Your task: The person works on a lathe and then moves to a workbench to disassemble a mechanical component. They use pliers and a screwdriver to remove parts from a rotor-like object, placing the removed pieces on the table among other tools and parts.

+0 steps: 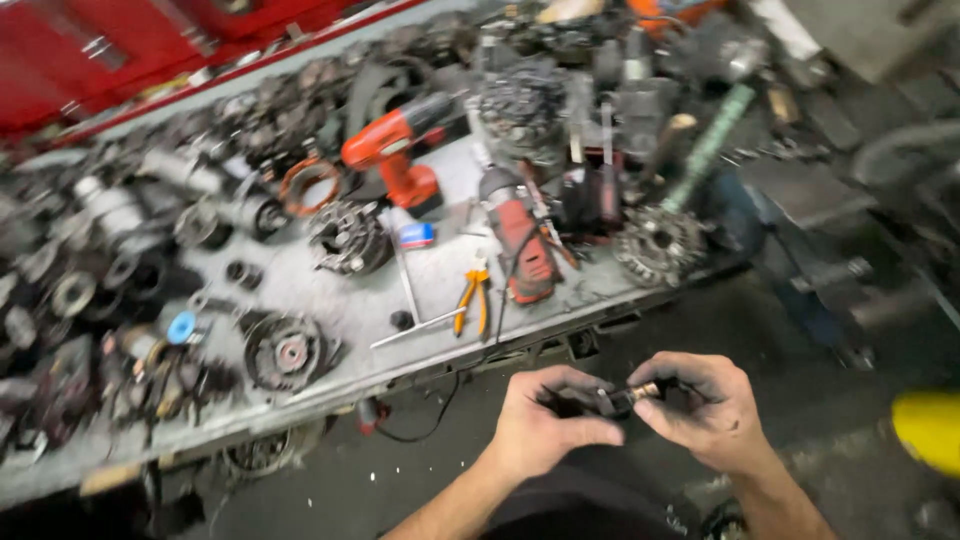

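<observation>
Both hands meet below the counter [330, 300] edge, approx 6 o'clock of frame. Left hand [545, 425] clenched round a small dark part [590, 400]; right hand [705, 405] pinches a short brass-tipped piece [642, 391] at its 3 o'clock end. Piece looks only partly seated, so fitting seems underway, not finished. Orange pliers [472, 298] and red drill [395, 150] lie untouched at 12.

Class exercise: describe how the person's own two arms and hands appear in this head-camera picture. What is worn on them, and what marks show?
Both forearms are bare: no sleeves, gloves, watch or rings show. The left hand and right hand carry dark, greasy smudges, heaviest on the fingers and knuckles.
</observation>
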